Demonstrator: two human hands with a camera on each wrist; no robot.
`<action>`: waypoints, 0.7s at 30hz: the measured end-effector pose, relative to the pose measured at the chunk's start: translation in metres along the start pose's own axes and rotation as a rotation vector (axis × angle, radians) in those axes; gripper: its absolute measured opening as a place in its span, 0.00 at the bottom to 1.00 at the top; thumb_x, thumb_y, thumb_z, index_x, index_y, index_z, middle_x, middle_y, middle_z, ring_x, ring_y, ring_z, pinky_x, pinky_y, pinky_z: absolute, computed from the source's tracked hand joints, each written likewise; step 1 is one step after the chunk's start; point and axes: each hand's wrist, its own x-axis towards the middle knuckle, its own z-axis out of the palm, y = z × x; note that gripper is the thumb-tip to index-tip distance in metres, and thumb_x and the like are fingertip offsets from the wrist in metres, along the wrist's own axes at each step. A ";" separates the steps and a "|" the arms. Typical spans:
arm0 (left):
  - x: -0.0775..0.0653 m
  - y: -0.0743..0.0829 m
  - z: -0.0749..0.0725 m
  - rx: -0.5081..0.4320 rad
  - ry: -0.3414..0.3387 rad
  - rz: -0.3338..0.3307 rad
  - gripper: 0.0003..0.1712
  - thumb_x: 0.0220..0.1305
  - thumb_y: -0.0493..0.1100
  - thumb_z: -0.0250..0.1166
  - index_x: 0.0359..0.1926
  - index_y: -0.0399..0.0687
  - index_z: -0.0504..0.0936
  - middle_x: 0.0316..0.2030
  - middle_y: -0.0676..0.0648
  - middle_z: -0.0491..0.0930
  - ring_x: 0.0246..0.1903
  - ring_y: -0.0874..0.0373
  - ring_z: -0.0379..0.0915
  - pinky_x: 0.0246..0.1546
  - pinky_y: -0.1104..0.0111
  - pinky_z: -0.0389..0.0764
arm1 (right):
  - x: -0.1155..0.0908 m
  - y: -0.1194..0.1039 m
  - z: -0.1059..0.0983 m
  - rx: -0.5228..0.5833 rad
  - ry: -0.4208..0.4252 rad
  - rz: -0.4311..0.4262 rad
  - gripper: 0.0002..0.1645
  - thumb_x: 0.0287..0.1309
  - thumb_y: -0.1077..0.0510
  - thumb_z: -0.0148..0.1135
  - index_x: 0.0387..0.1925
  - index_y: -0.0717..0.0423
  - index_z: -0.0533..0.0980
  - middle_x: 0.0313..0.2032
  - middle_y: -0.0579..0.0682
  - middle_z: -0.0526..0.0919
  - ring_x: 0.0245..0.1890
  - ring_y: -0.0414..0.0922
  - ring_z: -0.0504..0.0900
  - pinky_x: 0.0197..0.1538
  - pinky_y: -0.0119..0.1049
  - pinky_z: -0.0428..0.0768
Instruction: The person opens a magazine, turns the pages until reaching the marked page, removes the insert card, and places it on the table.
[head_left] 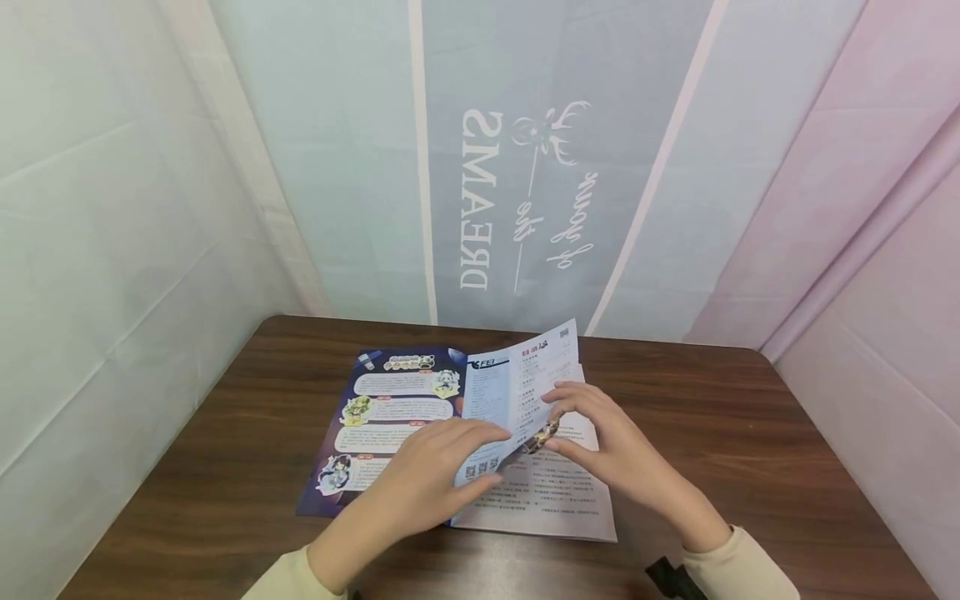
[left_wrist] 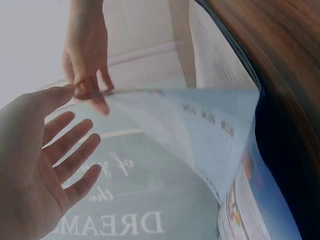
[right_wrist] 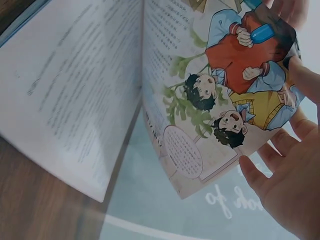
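Observation:
A magazine (head_left: 534, 500) lies spread on the table, with one page (head_left: 489, 396) lifted off the right side and curving upward. At its outer edge, my right hand (head_left: 611, 442) holds this page between thumb and fingers. The right wrist view shows the page's illustrated side (right_wrist: 245, 75), with cartoon figures, beside that hand. My left hand (head_left: 438, 471) is over the lower middle of the magazine, near the lifted page's lower edge. Its fingers (left_wrist: 75, 145) are spread apart in the left wrist view, the thumb extended toward the right hand.
The dark wooden table (head_left: 225, 450) extends around the magazine. A dark blue left-hand page (head_left: 345, 433) lies flat with text panels and cartoon characters. Behind stands a printed curtain (head_left: 375, 167) with lettering, and pale cloth hangs on both sides. A black strap (head_left: 675, 579) shows by the right sleeve.

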 end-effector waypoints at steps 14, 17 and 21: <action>0.016 0.009 0.014 -0.062 0.200 0.073 0.19 0.65 0.45 0.69 0.56 0.52 0.81 0.50 0.56 0.83 0.48 0.63 0.79 0.44 0.67 0.82 | 0.011 -0.018 0.003 -0.051 0.035 -0.051 0.18 0.51 0.58 0.76 0.39 0.41 0.75 0.57 0.43 0.79 0.65 0.50 0.69 0.65 0.57 0.67; 0.016 0.010 0.013 -0.057 0.215 0.078 0.21 0.62 0.43 0.70 0.57 0.51 0.81 0.48 0.55 0.84 0.47 0.62 0.80 0.44 0.67 0.82 | 0.012 -0.020 0.003 -0.047 0.060 -0.078 0.18 0.51 0.59 0.76 0.39 0.42 0.76 0.57 0.43 0.79 0.64 0.49 0.70 0.65 0.56 0.67; 0.015 0.009 0.014 -0.048 0.235 0.065 0.21 0.61 0.40 0.71 0.56 0.50 0.81 0.47 0.54 0.85 0.46 0.62 0.80 0.45 0.67 0.82 | 0.013 -0.021 0.005 -0.014 0.089 -0.110 0.20 0.50 0.61 0.76 0.44 0.47 0.78 0.58 0.47 0.77 0.64 0.49 0.70 0.67 0.46 0.66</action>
